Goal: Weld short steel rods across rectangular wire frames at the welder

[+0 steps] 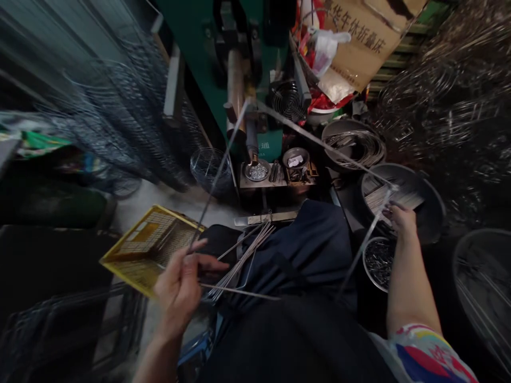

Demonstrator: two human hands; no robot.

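A bent metal wire frame [221,173] spans the space in front of me, its far corner at the tip area of a machine's thick metal arm [235,80]. My left hand [181,287] is closed around the frame's near left side, with its index finger stretched to the right. At the frame's right corner, my right hand [401,217] has its fingers pinched on the wire, above a dark basin [435,205] of straight rods. A bundle of thin metal rods [245,260] lies across my lap, just right of my left hand.
A green machine [271,146] stands ahead, with a small dish of metal bits [257,170] on its ledge. A yellow crate [139,234] sits at left. On the right are a bucket of small dark parts [378,263], a basin of wire rings [353,143] and piled wirework [459,106].
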